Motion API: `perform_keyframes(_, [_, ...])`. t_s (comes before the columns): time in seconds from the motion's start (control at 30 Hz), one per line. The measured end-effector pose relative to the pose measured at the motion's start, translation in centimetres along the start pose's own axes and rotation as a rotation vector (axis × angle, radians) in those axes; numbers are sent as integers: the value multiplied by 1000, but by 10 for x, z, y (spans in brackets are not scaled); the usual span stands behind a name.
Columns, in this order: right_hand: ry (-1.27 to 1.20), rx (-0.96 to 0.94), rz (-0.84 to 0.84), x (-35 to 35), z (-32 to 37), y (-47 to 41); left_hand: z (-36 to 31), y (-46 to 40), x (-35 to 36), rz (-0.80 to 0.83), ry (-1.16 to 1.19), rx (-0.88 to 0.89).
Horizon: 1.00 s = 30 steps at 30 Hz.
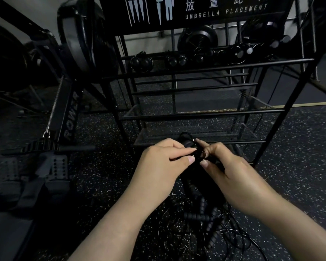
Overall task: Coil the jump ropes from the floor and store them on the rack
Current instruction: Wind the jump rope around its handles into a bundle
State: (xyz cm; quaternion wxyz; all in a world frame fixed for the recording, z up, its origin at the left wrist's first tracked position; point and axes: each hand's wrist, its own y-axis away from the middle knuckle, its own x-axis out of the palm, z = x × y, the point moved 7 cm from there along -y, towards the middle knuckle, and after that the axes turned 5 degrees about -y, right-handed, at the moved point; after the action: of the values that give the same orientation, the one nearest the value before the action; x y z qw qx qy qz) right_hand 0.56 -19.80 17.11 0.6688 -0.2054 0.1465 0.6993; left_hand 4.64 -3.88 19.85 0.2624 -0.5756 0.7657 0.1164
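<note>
The fingers of the left hand and the right hand are pinched together on a dark jump rope bundle, held just in front of the rack's lowest mesh shelf. More jump ropes lie tangled on the floor below the hands, nearer than the rack. To do this well, I'd keep the loops even and tight before tucking the end, so the coil holds on the rack.

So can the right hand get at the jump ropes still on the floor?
Probably, but not yet: right hand and left hand both grip a rope bundle. The loose ropes lie uncovered just below.
</note>
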Motion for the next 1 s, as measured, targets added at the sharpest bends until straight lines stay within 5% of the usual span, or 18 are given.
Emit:
perform_keyframes(0.3, [-51, -16, -96, -4, 5, 1, -4, 2, -3, -99, -71, 18])
perform_keyframes(0.73, [39, -36, -93, 0, 4, 5, -4, 0, -7, 42, -207, 49])
perform_keyframes(1.0, [46, -107, -95, -1, 11, 8, -20, 1, -1, 56, -498, 190])
